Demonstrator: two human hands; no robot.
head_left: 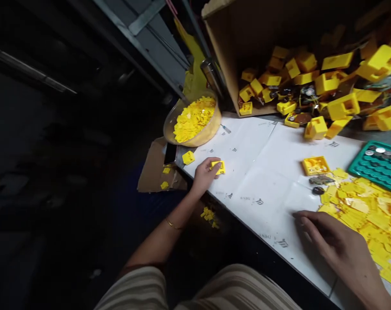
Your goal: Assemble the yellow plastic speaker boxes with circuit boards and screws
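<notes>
Well, our left hand [204, 175] pinches a yellow block [221, 167] near the desk [266, 183] edge; our right hand [340, 243], loosely spread, holds nothing visible. We'd best grip the block lightly by its sides.

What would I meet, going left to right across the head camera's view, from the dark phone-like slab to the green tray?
Dark phone-like slab → loose yellow block → left hand → yellow housing in its grip → open yellow casing → green tray.
</notes>
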